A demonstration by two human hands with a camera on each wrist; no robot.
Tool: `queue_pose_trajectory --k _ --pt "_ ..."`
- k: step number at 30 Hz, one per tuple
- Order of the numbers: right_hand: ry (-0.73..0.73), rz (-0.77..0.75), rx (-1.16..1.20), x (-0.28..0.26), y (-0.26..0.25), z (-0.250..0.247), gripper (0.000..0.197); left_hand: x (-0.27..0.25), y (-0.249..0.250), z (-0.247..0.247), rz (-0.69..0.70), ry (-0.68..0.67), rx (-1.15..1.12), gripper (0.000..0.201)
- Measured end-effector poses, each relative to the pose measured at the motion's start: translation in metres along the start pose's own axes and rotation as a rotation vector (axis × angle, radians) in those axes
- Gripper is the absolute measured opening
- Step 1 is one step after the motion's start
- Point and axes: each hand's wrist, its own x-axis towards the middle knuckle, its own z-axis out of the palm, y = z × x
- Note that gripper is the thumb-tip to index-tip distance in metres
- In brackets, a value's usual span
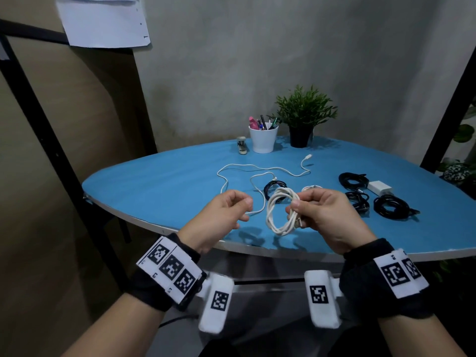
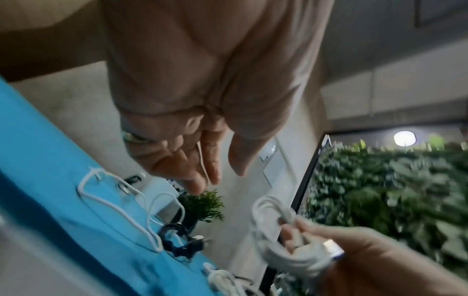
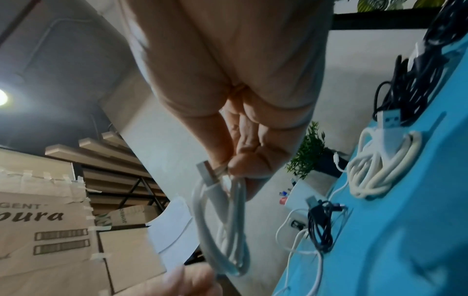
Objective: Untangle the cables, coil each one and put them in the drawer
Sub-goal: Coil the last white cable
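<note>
Right hand (image 1: 327,215) grip pinches a coiled white cable (image 1: 282,193) whose loops may spring loose if it slackens; left hand (image 1: 221,215) beside it pinches a thin cable (image 1: 247,165).

Cardboard box (image 3: 50,230): "GENT", "oura", both cut off.

Both forearms are bare. At 7 o'clock of the left hand (image 1: 221,215), a black fabric wrist cuff (image 1: 149,292) carries a white strap with three black square code markers (image 1: 171,266). A white rounded box with one marker (image 1: 217,304) juts at its 4 o'clock. The right hand (image 1: 332,215) has a matching cuff (image 1: 360,271), strap (image 1: 398,275) and box (image 1: 322,297), the box at 8 o'clock
</note>
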Motion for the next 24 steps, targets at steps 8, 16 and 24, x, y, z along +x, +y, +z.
queue_pose_trajectory --k 8,16,24 --pt "0.167 -0.030 0.009 0.011 -0.008 -0.036 0.009 0.058 -0.007 -0.001 0.053 -0.076 0.951 0.035" --pt "0.113 0.018 -0.043 0.020 -0.007 -0.044 0.005 0.081 -0.006 -0.001 -0.037 -0.276 1.239 0.024" --pt "0.024 0.181 -0.164 0.047 -0.001 -0.034 0.007 0.109 0.004 -0.029 -0.014 0.239 -0.019 0.025"
